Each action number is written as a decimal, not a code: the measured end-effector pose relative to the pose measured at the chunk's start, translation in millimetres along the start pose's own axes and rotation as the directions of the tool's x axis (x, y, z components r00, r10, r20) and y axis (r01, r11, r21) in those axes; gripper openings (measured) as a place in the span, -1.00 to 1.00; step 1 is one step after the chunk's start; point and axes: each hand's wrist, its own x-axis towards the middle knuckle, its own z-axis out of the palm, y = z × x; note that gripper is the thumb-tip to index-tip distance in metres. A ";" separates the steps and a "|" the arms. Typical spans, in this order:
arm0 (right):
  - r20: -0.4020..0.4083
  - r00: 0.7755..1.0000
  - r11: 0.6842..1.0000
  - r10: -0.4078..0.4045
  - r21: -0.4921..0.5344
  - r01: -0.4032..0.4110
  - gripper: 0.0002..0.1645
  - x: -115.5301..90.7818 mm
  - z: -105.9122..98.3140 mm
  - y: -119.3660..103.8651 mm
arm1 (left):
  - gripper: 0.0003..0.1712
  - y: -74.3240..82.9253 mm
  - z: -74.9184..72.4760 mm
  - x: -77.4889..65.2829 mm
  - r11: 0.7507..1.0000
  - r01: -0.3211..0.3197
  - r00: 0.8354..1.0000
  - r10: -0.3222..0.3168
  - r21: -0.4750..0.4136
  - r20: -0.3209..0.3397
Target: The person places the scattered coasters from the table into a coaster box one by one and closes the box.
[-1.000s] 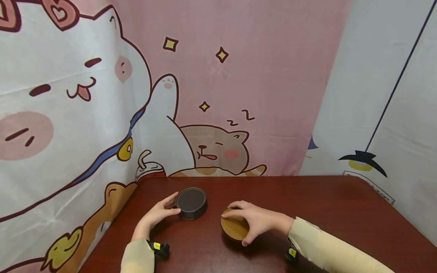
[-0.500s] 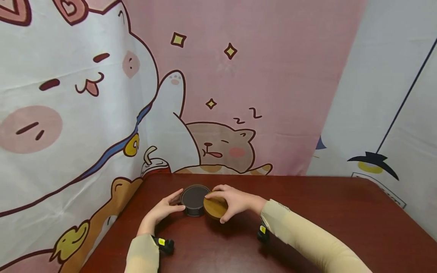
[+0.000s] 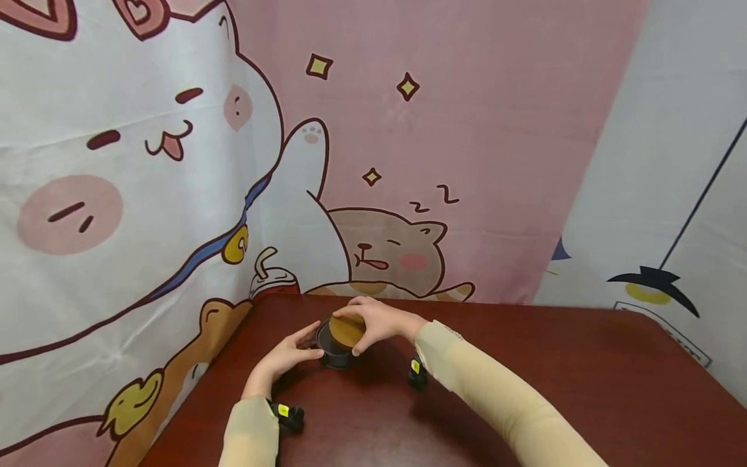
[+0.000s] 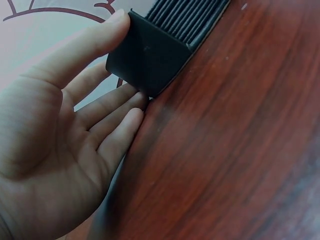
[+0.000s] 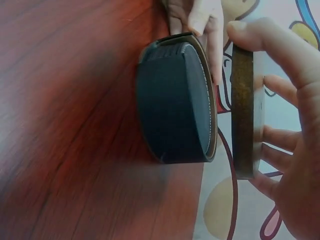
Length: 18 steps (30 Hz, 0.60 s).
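A round black coaster holder point(image 3: 337, 360) stands on the table, and a stack of thin dark coasters point(image 4: 185, 20) shows through the slot in its wall in the left wrist view. My left hand point(image 3: 286, 358) grips the holder's left side, thumb at the near edge and fingers behind. Above the holder, my right hand point(image 3: 380, 322) holds a round wooden disc point(image 3: 345, 332) by its rim, between thumb and fingers. In the right wrist view a gap separates the wooden disc point(image 5: 243, 110) from the top of the coaster holder point(image 5: 170, 105).
The dark red-brown wooden table point(image 3: 496, 363) spreads out to the right and front. Behind it and to the left hangs a pink and white cloth point(image 3: 467, 130) printed with cartoon animals. Each wrist wears a small black camera point(image 3: 290, 418).
My right hand has carried the wooden disc left and away from me, from beside the holder to above it. My left hand has stayed on the holder. The head view has shifted slightly.
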 end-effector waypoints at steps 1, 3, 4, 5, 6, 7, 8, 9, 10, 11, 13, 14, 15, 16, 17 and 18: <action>0.001 1.000 1.000 0.008 0.003 -0.008 0.05 4.0 0.2 -0.3 | -0.07 0.5 -0.7 -0.2 1.000 -0.002 1.000 0.002 0.003 0.004; 0.005 1.000 1.000 0.022 0.015 -0.022 0.04 11.2 1.2 -1.3 | -0.07 0.5 -1.7 -0.6 1.000 -0.001 1.000 0.001 0.002 0.005; 0.012 0.999 0.999 0.032 0.017 -0.033 0.03 13.3 2.2 -1.3 | -0.07 0.0 -1.2 -0.2 1.000 0.001 1.000 -0.001 -0.001 0.007; 0.017 0.999 0.999 0.039 0.016 -0.039 0.03 15.4 3.2 -1.5 | -0.07 -0.5 -0.9 0.1 1.000 0.001 1.000 -0.001 0.001 0.009; 0.024 0.999 0.999 0.045 0.014 -0.046 0.03 17.2 4.1 -2.0 | -0.08 -0.5 -0.8 0.1 1.000 0.003 1.000 -0.003 0.004 0.008; 0.029 0.998 0.999 0.049 0.007 -0.049 0.02 19.4 5.0 -2.2 | -0.08 -0.2 -0.8 0.1 1.000 0.003 1.000 -0.003 0.008 0.006; 0.032 0.998 0.999 0.051 0.002 -0.051 0.02 21.4 5.7 -2.8 | -0.09 -0.2 -0.9 0.3 1.000 0.004 1.000 -0.004 0.009 0.003; 0.033 0.998 0.999 0.052 -0.004 -0.052 0.02 23.2 6.3 -3.4 | -0.09 0.1 -1.1 0.5 1.000 0.002 1.000 -0.002 0.011 0.002; 0.037 0.998 0.998 0.054 -0.012 -0.054 0.02 24.7 6.7 -4.0 | -0.09 0.6 -1.4 0.7 1.000 0.002 1.000 -0.002 0.008 0.002; 0.037 0.998 0.998 0.053 -0.019 -0.052 0.02 26.3 7.4 -4.4 | -0.09 1.0 -1.7 0.9 1.000 0.001 1.000 -0.001 0.006 0.002; 0.039 0.998 0.998 0.051 -0.035 -0.050 0.02 29.1 9.3 -4.6 | -0.09 1.1 -2.0 1.4 1.000 -0.001 1.000 0.001 0.001 0.003; 0.039 0.998 0.998 0.051 -0.041 -0.049 0.02 29.9 10.5 -4.6 | -0.09 0.6 -2.0 1.7 1.000 -0.002 1.000 0.002 -0.002 0.003; 0.039 0.998 0.998 0.051 -0.043 -0.050 0.02 30.6 12.0 -4.6 | -0.09 0.3 -2.0 1.6 1.000 0.000 1.000 0.000 -0.003 0.003; 0.038 0.998 0.998 0.052 -0.046 -0.051 0.02 31.3 13.7 -4.2 | -0.09 -0.1 -2.0 1.5 1.000 0.003 1.000 -0.003 -0.003 0.003; 0.035 0.998 0.998 0.053 -0.044 -0.052 0.02 31.9 15.4 -4.0 | -0.09 -0.5 -1.9 1.3 1.000 0.006 1.000 -0.006 -0.002 0.002; 0.034 0.998 0.997 0.056 -0.046 -0.054 0.02 32.6 17.1 -3.6 | -0.09 -0.9 -2.0 1.1 1.000 0.008 1.000 -0.008 0.000 0.003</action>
